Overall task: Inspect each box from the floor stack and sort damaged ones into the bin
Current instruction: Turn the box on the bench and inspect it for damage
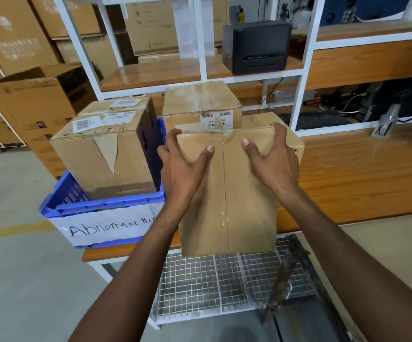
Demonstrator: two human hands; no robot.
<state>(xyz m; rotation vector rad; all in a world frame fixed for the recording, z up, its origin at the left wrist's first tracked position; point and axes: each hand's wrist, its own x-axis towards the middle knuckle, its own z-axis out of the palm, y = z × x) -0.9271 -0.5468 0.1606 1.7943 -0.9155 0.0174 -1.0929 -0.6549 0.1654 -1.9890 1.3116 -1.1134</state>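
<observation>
I hold a plain brown taped box (pixel 227 193) in front of me, above the front edge of the wooden table (pixel 363 176). My left hand (pixel 182 166) grips its upper left corner, fingers curled over the top edge. My right hand (pixel 271 154) grips its upper right corner the same way. To the left stands the blue bin (pixel 106 206) labelled "Abnormal Bin". In it sits a box with torn tape and paper (pixel 106 154), with another labelled box (pixel 118 106) behind that one.
Behind the held box a labelled box (pixel 201 104) sits on another box (pixel 286 137) on the table. A black printer (pixel 256 46) stands on the white shelf frame. Large cartons (pixel 34 104) stand at the left. A wire mesh shelf (pixel 224 282) lies under the table.
</observation>
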